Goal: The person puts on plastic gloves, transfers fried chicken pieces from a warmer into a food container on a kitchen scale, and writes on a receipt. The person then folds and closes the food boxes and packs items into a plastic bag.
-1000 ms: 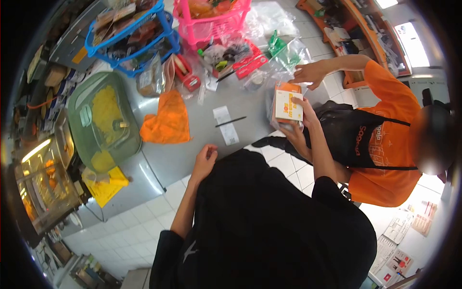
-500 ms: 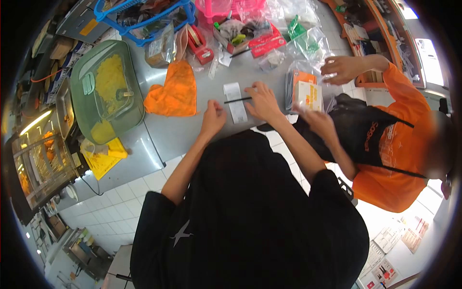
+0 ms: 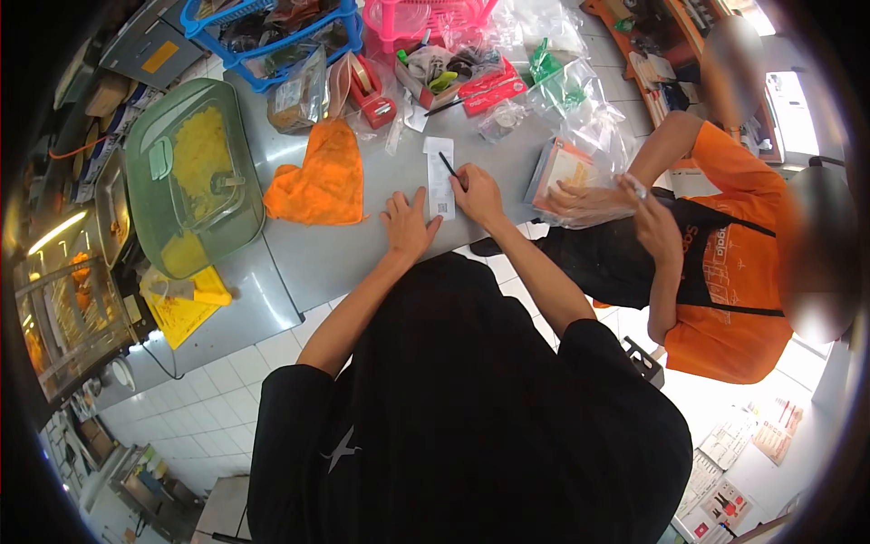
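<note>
A narrow white paper slip [image 3: 439, 168] with small print and a square code lies on the metal worktop. My right hand [image 3: 478, 194] is closed around a black pen [image 3: 446, 163], whose upper part slants over the slip. The hand rests at the slip's right edge. On the other side, my left hand [image 3: 410, 227] lies flat with its fingers spread, its fingertips at the slip's lower left edge. An orange cloth [image 3: 319, 186] sits crumpled to the left of that hand.
A co-worker in orange handles a plastic bag [image 3: 605, 204] around boxes [image 3: 568, 172] on the right. A green-lidded tub [image 3: 245, 136] of yellow food stands left. Behind are a red tape dispenser [image 3: 373, 104], a blue basket [image 3: 263, 59] and a pink basket [image 3: 426, 32].
My right hand has gripped the pen and tilted it upright from lying across the slip. My left hand has opened and moved to the slip. The co-worker's hands have drawn the bag over the boxes.
</note>
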The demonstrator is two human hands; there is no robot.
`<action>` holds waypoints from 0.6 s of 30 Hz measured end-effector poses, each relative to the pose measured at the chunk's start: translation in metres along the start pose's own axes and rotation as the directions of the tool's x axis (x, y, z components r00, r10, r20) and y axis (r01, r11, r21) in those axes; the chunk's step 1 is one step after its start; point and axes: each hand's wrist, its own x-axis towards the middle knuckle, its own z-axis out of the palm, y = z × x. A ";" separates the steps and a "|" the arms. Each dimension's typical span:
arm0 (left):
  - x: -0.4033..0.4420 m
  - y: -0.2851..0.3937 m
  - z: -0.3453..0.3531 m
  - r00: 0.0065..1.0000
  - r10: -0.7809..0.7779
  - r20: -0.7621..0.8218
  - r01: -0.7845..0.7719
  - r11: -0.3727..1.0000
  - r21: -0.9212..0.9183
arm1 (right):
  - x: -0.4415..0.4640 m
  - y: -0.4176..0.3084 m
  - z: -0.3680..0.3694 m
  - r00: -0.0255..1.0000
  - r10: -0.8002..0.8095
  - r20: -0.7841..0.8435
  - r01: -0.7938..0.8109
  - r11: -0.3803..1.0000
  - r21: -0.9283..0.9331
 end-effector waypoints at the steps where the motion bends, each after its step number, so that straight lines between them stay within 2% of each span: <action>1: 0.000 -0.003 0.000 0.999 0.027 -0.032 -0.026 1.000 0.013 | 0.000 -0.004 -0.001 0.994 0.104 -0.036 -0.104 0.994 -0.017; 3: -0.003 -0.005 0.000 0.991 0.102 -0.087 -0.098 0.994 0.043 | 0.003 -0.002 0.003 0.987 0.136 -0.086 -0.139 0.990 -0.034; 6: 0.004 -0.007 0.011 0.992 0.120 -0.042 -0.119 0.992 0.032 | 0.004 0.001 0.004 0.981 0.150 -0.123 -0.158 0.986 -0.061; 9: 0.026 0.008 0.023 0.976 0.075 -0.202 -0.073 0.997 0.019 | -0.002 0.000 0.012 0.977 0.144 -0.156 -0.155 0.986 -0.062; 12: 0.040 0.023 0.025 0.986 0.116 -0.123 -0.116 0.993 0.008 | -0.011 -0.008 0.010 0.978 0.133 -0.161 -0.144 0.988 -0.061; 13: 0.041 0.027 0.026 0.992 0.085 -0.089 -0.090 0.994 -0.056 | -0.013 -0.011 0.008 0.981 0.124 -0.152 -0.134 0.989 -0.059; 15: 0.037 0.025 0.026 1.000 0.019 -0.004 -0.019 0.986 -0.166 | -0.019 -0.018 0.004 0.972 0.221 -0.076 -0.223 0.975 -0.016; 16: 0.036 0.019 0.028 0.998 0.053 -0.021 -0.057 0.941 -0.333 | -0.020 -0.023 0.005 0.963 0.268 -0.030 -0.268 0.963 0.011; 18: 0.034 0.005 0.030 0.992 0.105 -0.065 -0.122 0.765 -0.632 | -0.011 -0.029 0.002 0.888 0.438 0.141 -0.453 0.885 0.107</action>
